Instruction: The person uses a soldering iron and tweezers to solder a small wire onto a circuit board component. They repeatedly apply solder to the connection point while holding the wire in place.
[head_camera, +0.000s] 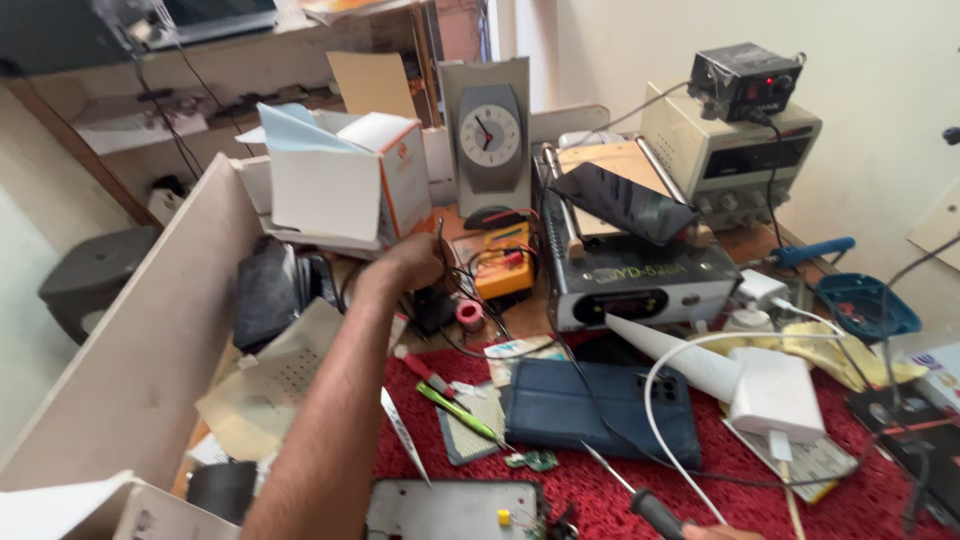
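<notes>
Nearest us, at the bottom edge, lies an opened grey phone body with its circuit board showing (450, 510), and beside it our right hand (722, 533) barely enters view, so we cannot tell how its fingers sit; a black-handled screwdriver (640, 498) lies just by it. Both rest on a red fuzzy mat (600, 480), along with silver tweezers (403, 432), a green pen-shaped tool (458, 412), a dark blue phone lying back up (600, 408) and a white charger block with its cable (775, 395). Farther on, our left hand (412, 262) reaches across the bench, fingers closed together among a tangle of black wires (458, 290); what they pinch we cannot tell. Just beyond sits a yellow multimeter (505, 262), next to a grey heating-plate machine with a dark glass panel on top (640, 270). Behind stand a white cardboard box (335, 180), a grey desk clock (488, 135) and a beige bench power supply (735, 150).
</notes>
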